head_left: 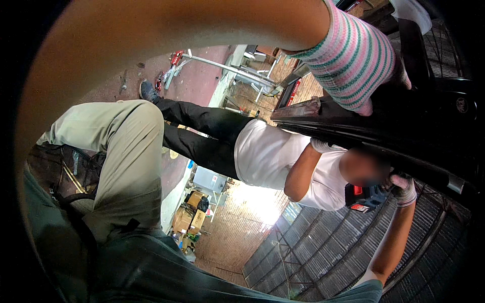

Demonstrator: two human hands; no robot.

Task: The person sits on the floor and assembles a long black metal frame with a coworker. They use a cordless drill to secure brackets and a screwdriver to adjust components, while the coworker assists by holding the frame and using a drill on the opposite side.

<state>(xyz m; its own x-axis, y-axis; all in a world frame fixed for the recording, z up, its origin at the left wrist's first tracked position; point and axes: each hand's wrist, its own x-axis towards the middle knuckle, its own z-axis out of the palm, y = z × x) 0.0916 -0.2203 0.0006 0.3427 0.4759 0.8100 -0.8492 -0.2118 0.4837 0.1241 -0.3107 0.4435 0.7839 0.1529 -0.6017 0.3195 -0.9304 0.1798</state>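
My left hand, in a pink, white and green striped knit glove, grips the upper part of a long black frame. Its thumb and a fingertip show against the dark surface; the other fingers are hidden. Lower right, my right hand wears a pale glove and is closed on the grip of a cordless drill, black with red parts. The drill is beside the frame's lower edge; its front end is hidden in the dark.
A co-worker in a white shirt and black trousers stands close by, a gloved hand at the frame. Metal stands and red tools are beyond. Cardboard boxes lie near a grey cabinet. The view is tilted sideways.
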